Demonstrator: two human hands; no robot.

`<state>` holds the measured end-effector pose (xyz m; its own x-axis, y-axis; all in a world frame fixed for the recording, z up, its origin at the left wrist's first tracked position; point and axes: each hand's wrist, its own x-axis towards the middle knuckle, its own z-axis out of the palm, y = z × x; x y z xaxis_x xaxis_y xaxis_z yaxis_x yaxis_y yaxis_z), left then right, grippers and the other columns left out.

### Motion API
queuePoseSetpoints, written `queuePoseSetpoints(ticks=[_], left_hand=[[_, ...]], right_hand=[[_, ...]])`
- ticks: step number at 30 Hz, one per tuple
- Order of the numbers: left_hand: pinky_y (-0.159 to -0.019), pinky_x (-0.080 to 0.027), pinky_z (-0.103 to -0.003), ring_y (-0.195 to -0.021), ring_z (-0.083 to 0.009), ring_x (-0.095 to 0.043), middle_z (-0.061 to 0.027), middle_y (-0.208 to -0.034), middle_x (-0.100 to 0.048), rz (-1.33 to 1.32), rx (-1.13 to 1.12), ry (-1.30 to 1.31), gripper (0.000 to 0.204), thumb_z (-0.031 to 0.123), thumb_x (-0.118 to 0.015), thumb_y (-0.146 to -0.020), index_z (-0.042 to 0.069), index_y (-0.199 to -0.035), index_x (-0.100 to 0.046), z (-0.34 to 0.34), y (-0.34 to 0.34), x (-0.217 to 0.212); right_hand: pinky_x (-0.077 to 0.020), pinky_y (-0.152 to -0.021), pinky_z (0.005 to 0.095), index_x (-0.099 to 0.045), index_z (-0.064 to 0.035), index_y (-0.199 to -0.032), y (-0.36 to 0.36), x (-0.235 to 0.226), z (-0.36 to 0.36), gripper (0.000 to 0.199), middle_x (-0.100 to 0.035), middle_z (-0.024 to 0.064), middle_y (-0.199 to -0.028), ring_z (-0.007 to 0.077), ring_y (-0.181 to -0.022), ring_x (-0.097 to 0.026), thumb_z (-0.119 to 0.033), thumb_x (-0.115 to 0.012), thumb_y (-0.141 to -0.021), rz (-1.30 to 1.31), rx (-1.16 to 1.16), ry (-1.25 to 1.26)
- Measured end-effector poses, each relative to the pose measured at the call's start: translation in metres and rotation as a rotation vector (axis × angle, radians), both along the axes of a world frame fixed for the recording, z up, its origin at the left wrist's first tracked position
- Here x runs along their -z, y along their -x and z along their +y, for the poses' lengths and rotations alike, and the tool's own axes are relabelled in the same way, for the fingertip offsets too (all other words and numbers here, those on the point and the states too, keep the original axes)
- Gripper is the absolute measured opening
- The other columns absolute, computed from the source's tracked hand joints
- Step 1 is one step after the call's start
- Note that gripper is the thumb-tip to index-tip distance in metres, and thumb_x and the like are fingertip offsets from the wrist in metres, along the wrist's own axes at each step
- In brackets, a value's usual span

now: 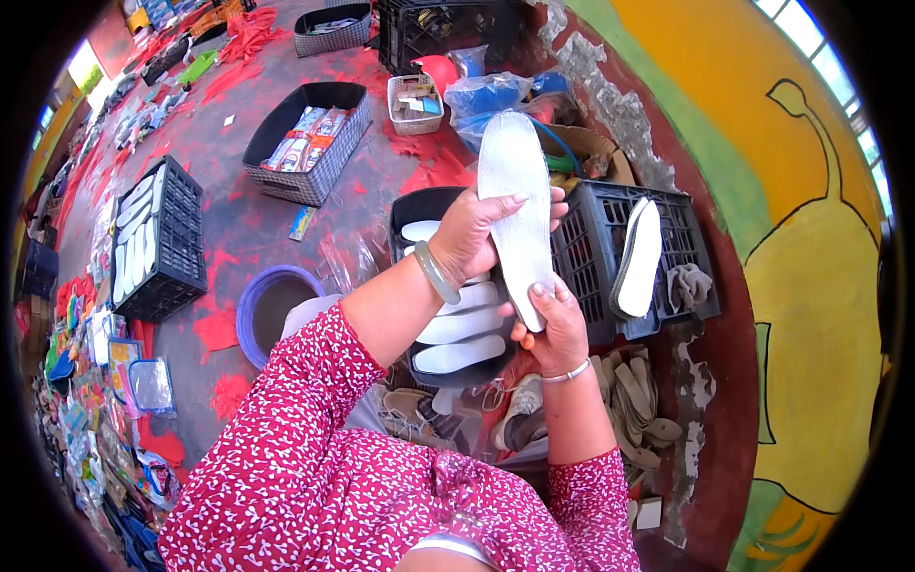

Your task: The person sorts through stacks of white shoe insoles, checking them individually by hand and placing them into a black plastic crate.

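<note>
A long white shoe insole (516, 214) is held up in front of me between both hands. My left hand (474, 229) grips it round the middle, the thumb lying across its face. Lower down, my right hand (553, 324) pinches its narrower end between thumb and fingers. Beneath my hands stands a dark bin (419, 203) with several white insoles (460, 354) stacked in rows; my left forearm hides part of them. To the right, a few more insoles (640, 257) lie on an upturned-looking grey plastic crate (596, 214).
A black crate (176, 238) of insoles stands at the left, near a purple bucket (269, 296). Farther off are a woven-pattern bin (334, 143) of packets and a white basket (415, 122). Tan insoles (631, 396) and a shoe (519, 412) lie below. A painted wall (810, 315) bounds the right.
</note>
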<state>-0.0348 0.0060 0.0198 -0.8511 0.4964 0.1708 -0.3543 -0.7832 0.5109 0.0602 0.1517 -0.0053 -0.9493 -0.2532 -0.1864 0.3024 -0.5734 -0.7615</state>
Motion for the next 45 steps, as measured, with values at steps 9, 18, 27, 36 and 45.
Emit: queuePoseSetpoints(ticks=[9,18,27,36,45], left_hand=[[-0.090,-0.050,-0.042,-0.104,-0.0315,-0.060,-0.0212,-0.112,-0.058,0.182,-0.184,0.152,0.044,-0.005,-0.050,-0.083,0.001,-0.125,-0.043,-0.025,0.013,-0.017],[-0.096,-0.043,-0.051,-0.109,-0.0355,-0.055,-0.0211,-0.108,-0.058,0.018,0.016,-0.083,0.048,0.003,-0.053,-0.084,0.004,-0.130,-0.038,-0.032,0.027,-0.003],[-0.091,-0.048,-0.046,-0.104,-0.0320,-0.058,-0.0169,-0.102,-0.060,0.064,0.025,-0.103,0.032,0.015,-0.053,-0.089,0.005,-0.119,-0.046,-0.033,0.022,-0.016],[-0.082,-0.053,-0.042,-0.092,-0.0268,-0.062,-0.0146,-0.097,-0.060,0.140,-0.291,0.092,0.028,0.005,-0.052,-0.088,0.004,-0.115,-0.048,-0.021,0.018,-0.006],[-0.092,-0.047,-0.049,-0.108,-0.0358,-0.057,-0.0239,-0.117,-0.056,0.114,0.000,-0.195,0.037,0.001,-0.056,-0.084,0.006,-0.120,-0.049,-0.032,0.016,-0.011]], right_hand=[[-0.0474,-0.037,0.0192,-0.046,0.0050,-0.110,-0.004,0.002,0.008,0.032,-0.065,0.0217,-0.079,0.0182,-0.050,-0.063,-0.019,-0.053,-0.090,0.005,-0.117,-0.021],[-0.0473,-0.038,0.0195,-0.046,0.0044,-0.112,-0.003,-0.006,0.004,0.031,-0.065,0.0210,-0.080,0.0183,-0.050,-0.063,-0.018,-0.051,-0.091,-0.006,-0.098,-0.100],[-0.0492,-0.039,0.0207,-0.042,0.0047,-0.114,-0.007,0.004,0.001,0.036,-0.064,0.0240,-0.081,0.0213,-0.050,-0.063,-0.019,-0.055,-0.090,-0.083,-0.188,0.065],[-0.0378,-0.035,0.0202,-0.051,0.0020,-0.113,-0.005,0.004,-0.014,0.025,-0.066,0.0116,-0.083,0.0116,-0.047,-0.057,-0.012,-0.049,-0.092,0.095,0.155,-0.511],[-0.0473,-0.037,0.0193,-0.046,0.0078,-0.113,-0.008,0.004,0.002,0.030,-0.063,0.0286,-0.081,0.0176,-0.041,-0.058,-0.010,-0.052,-0.090,-0.042,-0.161,0.134]])
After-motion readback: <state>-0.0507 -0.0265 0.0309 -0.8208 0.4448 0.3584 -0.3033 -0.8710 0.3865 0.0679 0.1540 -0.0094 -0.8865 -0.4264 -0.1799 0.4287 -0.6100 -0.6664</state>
